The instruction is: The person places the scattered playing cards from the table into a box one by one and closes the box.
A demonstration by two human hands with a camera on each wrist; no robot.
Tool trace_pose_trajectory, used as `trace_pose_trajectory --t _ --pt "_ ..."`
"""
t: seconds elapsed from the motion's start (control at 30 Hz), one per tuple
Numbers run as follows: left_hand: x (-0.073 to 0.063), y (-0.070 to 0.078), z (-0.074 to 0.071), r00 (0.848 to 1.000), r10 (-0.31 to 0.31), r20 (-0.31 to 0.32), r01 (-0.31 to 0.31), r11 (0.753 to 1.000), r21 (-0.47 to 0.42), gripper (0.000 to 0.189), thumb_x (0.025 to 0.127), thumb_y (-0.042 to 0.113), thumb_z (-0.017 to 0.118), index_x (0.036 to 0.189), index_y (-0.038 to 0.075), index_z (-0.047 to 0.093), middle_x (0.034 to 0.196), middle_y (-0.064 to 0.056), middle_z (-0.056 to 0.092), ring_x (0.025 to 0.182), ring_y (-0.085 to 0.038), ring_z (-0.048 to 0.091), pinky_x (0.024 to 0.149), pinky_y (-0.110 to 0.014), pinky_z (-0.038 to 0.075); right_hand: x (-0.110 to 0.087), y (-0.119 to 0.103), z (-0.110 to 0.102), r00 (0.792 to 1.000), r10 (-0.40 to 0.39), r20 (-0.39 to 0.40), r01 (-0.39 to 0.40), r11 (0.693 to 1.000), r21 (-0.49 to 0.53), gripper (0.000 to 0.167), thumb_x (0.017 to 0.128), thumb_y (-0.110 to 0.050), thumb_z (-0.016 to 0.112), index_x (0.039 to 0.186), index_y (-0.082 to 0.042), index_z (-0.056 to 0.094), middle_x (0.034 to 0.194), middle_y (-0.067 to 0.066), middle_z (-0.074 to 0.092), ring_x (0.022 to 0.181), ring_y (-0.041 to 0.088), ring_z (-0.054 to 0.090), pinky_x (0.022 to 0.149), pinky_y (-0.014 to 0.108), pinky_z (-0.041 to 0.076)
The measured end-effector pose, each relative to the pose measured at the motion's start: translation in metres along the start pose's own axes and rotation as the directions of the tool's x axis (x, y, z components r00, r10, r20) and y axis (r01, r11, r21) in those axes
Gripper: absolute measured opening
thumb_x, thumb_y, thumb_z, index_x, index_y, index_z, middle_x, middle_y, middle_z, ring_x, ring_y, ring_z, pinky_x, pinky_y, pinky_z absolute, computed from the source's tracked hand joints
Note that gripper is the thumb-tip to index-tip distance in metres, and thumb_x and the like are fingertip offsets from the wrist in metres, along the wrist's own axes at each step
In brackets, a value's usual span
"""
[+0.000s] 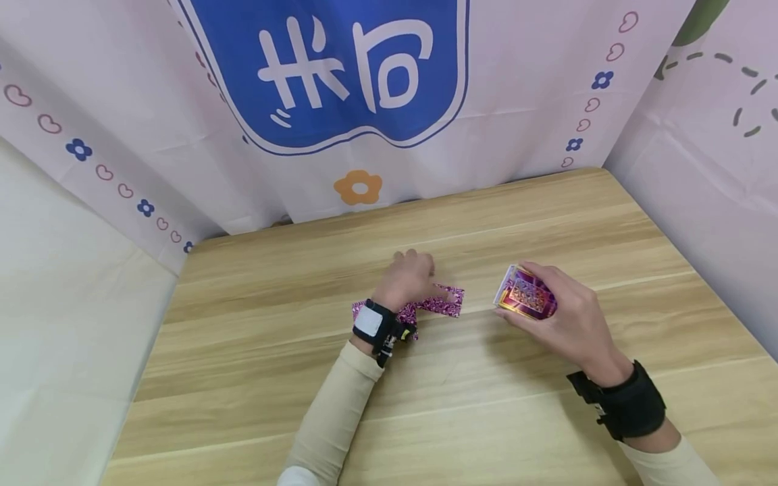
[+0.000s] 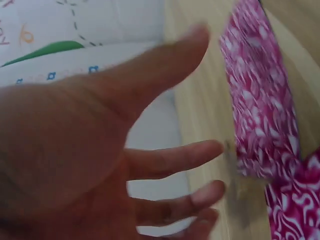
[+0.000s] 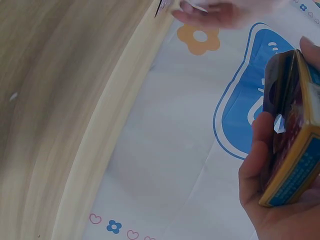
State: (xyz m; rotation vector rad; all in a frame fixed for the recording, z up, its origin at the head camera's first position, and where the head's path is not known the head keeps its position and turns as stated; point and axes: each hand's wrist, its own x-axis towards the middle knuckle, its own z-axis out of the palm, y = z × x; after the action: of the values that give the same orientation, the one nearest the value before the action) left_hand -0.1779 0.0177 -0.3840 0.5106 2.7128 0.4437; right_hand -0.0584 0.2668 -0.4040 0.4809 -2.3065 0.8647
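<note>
My right hand (image 1: pixel 568 314) grips a small card box (image 1: pixel 527 295), purple with gold edges, above the right part of the table. In the right wrist view the box (image 3: pixel 295 135) has a flap standing up at one end, with the fingers and thumb around its sides. Flat pink-and-white swirl-patterned cards (image 1: pixel 446 305) lie on the table near its middle, partly overlapping. Over them is my left hand (image 1: pixel 406 278), which hides some of them. The left wrist view shows that hand (image 2: pixel 95 145) with thumb and fingers spread apart, holding nothing, beside the patterned cards (image 2: pixel 260 90).
The wood-grain table (image 1: pixel 243 378) extends around both hands. A white cloth (image 1: pixel 516 142) with a blue emblem, hearts and flowers hangs along its back edge. Pale cloth walls (image 1: pixel 73 324) stand at the left and right sides.
</note>
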Motion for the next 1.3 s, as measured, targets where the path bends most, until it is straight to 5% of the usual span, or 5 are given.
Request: trace_pose_trajectory --t 0.4,0.67,0.87,1.1,1.3 --pt "0.004 -0.006 0.005 0.991 -0.100 0.093 0.083 0.983 0.164 0.066 0.072 0.057 0.093 0.103 0.007 0.065 0.124 -0.017 0.056 0.116 -0.033 0.050 0.087 -0.043 0.058 0.002 0.001 0.000 0.999 -0.014 0.048 0.014 1.000 -0.004 0.082 0.083 -0.070 0.076 0.130 -0.002 0.069 0.106 0.014 0.077 0.083 0.021 0.071 0.076 0.008 0.047" --pt "0.009 0.013 0.026 0.984 0.177 -0.005 -0.175 0.980 0.097 0.037 0.096 0.038 0.077 0.117 0.010 0.067 0.101 -0.005 0.072 0.088 -0.019 0.066 0.077 -0.033 0.058 0.001 0.000 0.000 0.998 -0.028 0.054 0.028 1.000 -0.008 0.084 0.085 -0.072 0.072 0.130 -0.002 0.069 0.107 0.015 0.078 0.086 0.024 0.073 0.077 0.010 0.050" --pt "0.005 0.032 0.026 0.928 0.360 -0.091 -0.371 0.910 -0.184 0.028 0.110 0.025 0.056 0.130 0.007 0.053 0.094 -0.005 0.071 0.073 -0.014 0.067 0.064 -0.025 0.058 0.003 0.000 0.001 1.000 -0.017 0.025 0.018 0.998 -0.057 0.079 0.086 -0.065 0.077 0.127 0.002 0.069 0.110 0.019 0.077 0.091 0.030 0.075 0.079 0.015 0.052" --pt "-0.017 0.044 -0.007 0.901 0.414 -0.128 -0.410 0.719 -0.562 0.019 0.110 0.017 0.055 0.125 0.008 0.049 0.086 -0.005 0.072 0.056 -0.019 0.068 0.056 -0.035 0.058 0.004 0.003 -0.001 0.999 0.030 -0.032 -0.033 0.993 -0.113 0.083 0.085 -0.068 0.076 0.126 0.005 0.067 0.107 0.023 0.076 0.086 0.032 0.074 0.068 0.029 0.057" --pt "-0.027 0.048 -0.015 0.884 0.449 -0.130 -0.439 0.703 -0.559 0.015 0.106 0.020 0.064 0.119 0.014 0.058 0.081 0.003 0.077 0.054 -0.019 0.070 0.054 -0.030 0.054 0.002 0.004 -0.003 0.999 0.038 -0.036 -0.042 0.992 -0.115 0.077 0.079 -0.048 0.091 0.128 0.005 0.066 0.109 0.024 0.075 0.087 0.033 0.073 0.071 0.015 0.051"
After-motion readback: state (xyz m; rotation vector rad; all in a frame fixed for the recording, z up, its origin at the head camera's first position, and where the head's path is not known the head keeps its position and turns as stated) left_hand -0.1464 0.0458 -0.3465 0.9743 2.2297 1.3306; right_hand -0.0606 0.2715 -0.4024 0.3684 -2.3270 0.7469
